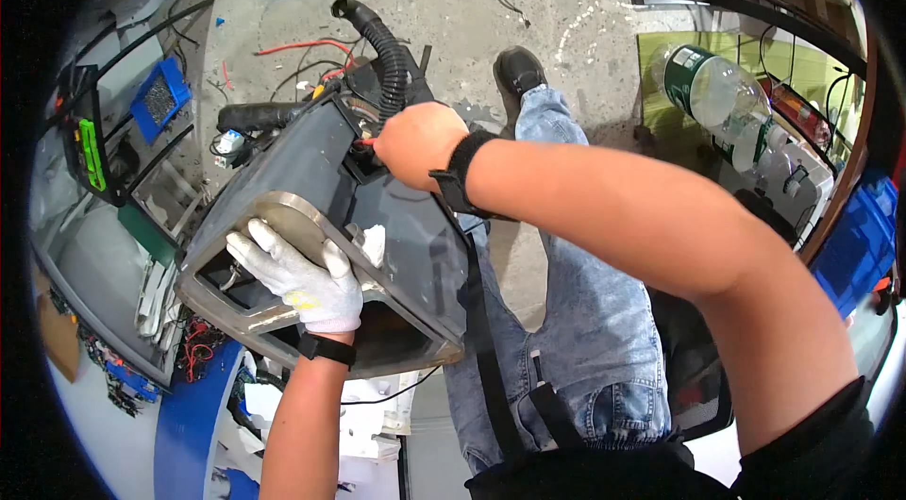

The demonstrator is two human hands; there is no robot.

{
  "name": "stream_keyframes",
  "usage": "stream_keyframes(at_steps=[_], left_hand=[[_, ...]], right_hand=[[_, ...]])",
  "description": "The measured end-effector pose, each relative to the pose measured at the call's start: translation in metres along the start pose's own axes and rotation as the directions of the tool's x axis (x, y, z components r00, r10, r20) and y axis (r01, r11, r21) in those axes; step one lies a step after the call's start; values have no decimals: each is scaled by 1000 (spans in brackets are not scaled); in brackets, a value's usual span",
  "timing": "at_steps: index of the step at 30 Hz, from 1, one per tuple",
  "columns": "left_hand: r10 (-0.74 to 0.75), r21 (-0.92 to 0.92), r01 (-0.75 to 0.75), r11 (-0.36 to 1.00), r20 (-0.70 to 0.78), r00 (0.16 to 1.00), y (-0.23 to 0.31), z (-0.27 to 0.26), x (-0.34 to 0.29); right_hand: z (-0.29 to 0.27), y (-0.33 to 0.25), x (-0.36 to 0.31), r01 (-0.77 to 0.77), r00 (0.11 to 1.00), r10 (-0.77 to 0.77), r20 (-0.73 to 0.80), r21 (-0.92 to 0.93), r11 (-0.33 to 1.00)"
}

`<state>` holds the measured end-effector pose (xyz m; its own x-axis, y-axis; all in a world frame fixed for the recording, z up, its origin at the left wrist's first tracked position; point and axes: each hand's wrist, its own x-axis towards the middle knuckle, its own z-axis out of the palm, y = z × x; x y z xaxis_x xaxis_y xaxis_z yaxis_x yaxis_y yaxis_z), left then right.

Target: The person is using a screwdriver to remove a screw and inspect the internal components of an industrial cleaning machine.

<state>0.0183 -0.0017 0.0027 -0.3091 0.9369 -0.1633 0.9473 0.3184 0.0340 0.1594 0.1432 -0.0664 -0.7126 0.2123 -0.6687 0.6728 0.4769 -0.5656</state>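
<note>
A grey metal housing (406, 241) with a bare metal rim and openings at its near end stands beside my left leg. My left hand (307, 283), in a white glove, rests on that rim with its fingers stretched out. Bare and closed, my right hand (420, 141) is at a recess in the top of the housing. A small red piece (366, 141) shows at its fingers; the rest of what it grips is hidden. Just beyond the hand a black corrugated hose (387, 57) rises from the housing. A white scrap (374, 245) lies on the grey surface.
Red and black wires (307, 47) trail behind the housing. At the left stand a blue bin of small parts (160, 99) and a green-lit device (92, 153). Large clear bottles (703, 85) lie at the right, near a blue plastic crate (857, 245).
</note>
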Motion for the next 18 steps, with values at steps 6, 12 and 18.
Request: stream_keyframes(at_steps=[6,12,18], left_hand=[[-11,24,11,1000,-24,1000,-5,2,2],[-16,-25,14,1000,-62,998,-8,4,1],[-13,-53,9,999,-74,997,-11,4,0]], right_hand=[[20,16,-5,-31,999,33,-26,93,995],[19,18,-16,-87,989,109,-95,208,974],[45,30,-31,-203,971,237,-41,389,899]])
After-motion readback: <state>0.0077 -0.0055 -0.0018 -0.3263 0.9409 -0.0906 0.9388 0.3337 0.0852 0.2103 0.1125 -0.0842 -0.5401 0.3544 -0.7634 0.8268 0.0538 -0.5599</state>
